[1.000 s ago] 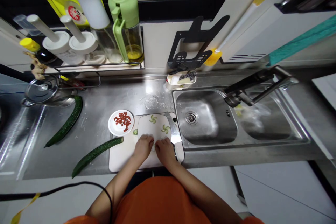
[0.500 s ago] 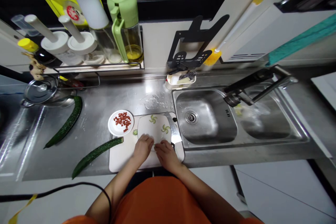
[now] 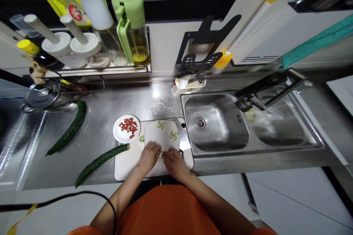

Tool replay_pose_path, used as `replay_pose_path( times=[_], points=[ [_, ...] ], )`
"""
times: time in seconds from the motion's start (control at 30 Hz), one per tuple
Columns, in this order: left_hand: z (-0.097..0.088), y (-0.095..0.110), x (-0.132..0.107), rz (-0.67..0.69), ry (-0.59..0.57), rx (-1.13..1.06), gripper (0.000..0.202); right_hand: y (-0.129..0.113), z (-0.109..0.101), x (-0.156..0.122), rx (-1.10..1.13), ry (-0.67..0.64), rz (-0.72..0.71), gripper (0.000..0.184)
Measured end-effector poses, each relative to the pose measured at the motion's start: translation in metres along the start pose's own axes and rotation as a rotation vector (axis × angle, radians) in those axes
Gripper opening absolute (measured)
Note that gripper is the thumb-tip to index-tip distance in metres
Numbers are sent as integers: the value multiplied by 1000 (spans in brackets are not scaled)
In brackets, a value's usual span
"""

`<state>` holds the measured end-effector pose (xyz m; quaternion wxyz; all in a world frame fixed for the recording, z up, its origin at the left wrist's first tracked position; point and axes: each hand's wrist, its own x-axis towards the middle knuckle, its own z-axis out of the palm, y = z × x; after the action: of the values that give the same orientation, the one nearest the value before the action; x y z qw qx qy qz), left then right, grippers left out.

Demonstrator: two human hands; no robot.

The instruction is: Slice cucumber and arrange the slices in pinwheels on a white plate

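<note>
A white square plate with rounded corners (image 3: pixel 162 136) rests on a pale cutting board (image 3: pixel 128 165). Two pinwheels of thin green slices (image 3: pixel 160 125) lie on it. At the plate's near edge, my left hand (image 3: pixel 149 157) and my right hand (image 3: pixel 176 162) are close together, fingertips bent in a pinch. What they pinch is too small to make out. A knife (image 3: pixel 182 136) lies along the plate's right side, its handle partly hidden. To the left are a small green cucumber piece (image 3: pixel 142 138) and a cucumber (image 3: pixel 103 163) with one cut end on the board.
Small red pieces fill a round white dish (image 3: pixel 117 132) at the board's back left corner. Another cucumber (image 3: pixel 68 130) lies farther left, near a lidded pot (image 3: pixel 41 95). A double sink (image 3: pixel 220 147) with a tap (image 3: pixel 264 91) is on the right. Condiments stand on a rack (image 3: pixel 110 67) behind.
My hands stay at the plate's near edge, with only slight finger movement. The dish, knife and cucumbers have not moved.
</note>
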<state>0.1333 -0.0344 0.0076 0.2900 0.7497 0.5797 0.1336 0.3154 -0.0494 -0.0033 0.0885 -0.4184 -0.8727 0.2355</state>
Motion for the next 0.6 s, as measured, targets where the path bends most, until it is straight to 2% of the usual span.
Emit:
replay_pose_path(
  times=[0.6],
  points=[
    [0, 1, -1, -5, 1, -11, 20, 0, 5, -3, -42, 31, -1, 28]
  ],
)
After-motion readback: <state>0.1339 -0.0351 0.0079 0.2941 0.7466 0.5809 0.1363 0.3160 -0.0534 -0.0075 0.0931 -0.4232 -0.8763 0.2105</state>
